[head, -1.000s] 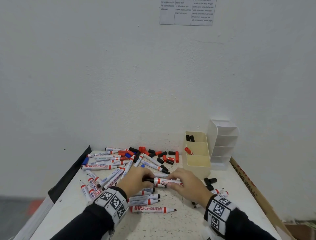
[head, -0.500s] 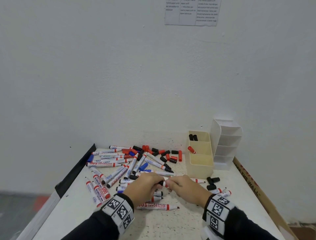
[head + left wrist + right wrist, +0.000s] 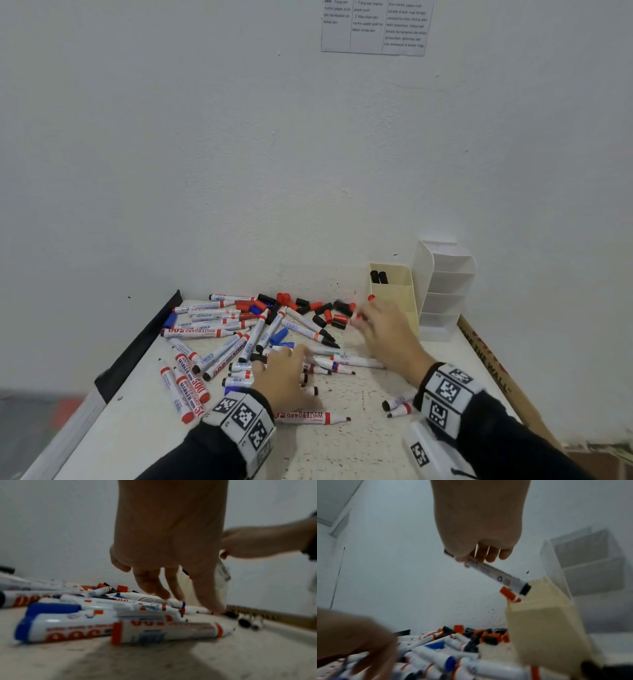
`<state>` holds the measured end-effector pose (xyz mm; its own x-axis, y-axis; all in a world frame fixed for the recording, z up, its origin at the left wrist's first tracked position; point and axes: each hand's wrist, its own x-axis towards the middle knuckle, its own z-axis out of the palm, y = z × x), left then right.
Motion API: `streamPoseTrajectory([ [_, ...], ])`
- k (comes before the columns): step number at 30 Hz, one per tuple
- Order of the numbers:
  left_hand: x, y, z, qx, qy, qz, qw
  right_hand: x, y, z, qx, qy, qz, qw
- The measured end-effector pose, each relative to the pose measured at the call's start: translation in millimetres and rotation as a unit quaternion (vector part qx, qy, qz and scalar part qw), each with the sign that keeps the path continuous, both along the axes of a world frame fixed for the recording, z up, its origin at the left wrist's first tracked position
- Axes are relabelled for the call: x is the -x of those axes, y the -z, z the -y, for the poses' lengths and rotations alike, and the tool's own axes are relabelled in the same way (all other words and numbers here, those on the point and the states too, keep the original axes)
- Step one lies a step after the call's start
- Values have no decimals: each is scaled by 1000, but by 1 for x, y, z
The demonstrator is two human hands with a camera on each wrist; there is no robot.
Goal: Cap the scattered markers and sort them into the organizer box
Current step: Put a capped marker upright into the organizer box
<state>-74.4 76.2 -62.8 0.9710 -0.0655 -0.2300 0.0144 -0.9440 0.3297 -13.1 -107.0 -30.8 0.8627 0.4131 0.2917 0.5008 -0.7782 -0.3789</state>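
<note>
Many whiteboard markers [image 3: 219, 346] and loose red and black caps [image 3: 318, 310] lie scattered on the white table [image 3: 342, 445]. My right hand [image 3: 373, 320] pinches a white marker [image 3: 494, 573] whose black end hangs just over the near rim of the cream organizer box [image 3: 397, 301]. That box [image 3: 544, 615] holds a red-capped marker [image 3: 510, 595] and two black-capped ones [image 3: 378, 277]. Over the near part of the pile my left hand [image 3: 286, 363] hovers with fingers [image 3: 149, 585] straight and pointing down at the markers [image 3: 120, 616], holding nothing.
A white tiered organizer [image 3: 445, 291] stands right of the cream box against the wall. A cardboard strip [image 3: 486, 363] runs along the table's right edge and a black rim [image 3: 144, 346] along the left. Two uncapped markers [image 3: 397, 406] lie by my right wrist.
The hands, together on one marker before, have parted. My right hand carried the marker up and right to the cream box. My left hand let go and dropped toward the pile.
</note>
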Motion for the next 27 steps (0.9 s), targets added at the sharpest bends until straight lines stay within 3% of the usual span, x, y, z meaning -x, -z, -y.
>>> streamPoseTrajectory([
  [3,8,2,3,-48,70,-94,992,-16,-20,11,-209,42,46,976],
  [5,7,5,6,-84,89,-83,989,-27,-31,18,-258,51,91,960],
  [11,-4,9,4,-64,92,-15,994,-62,-35,29,-247,76,181,949],
  [14,-8,13,4,-43,81,13,996,-67,-35,27,-246,73,152,955],
  [20,-15,17,4,18,47,7,999,-89,-17,34,-206,149,103,962],
  [23,-17,19,3,26,43,7,999,-100,-7,37,-147,166,86,971],
  [27,-19,21,2,41,28,10,999,-103,1,39,-84,171,-30,981],
])
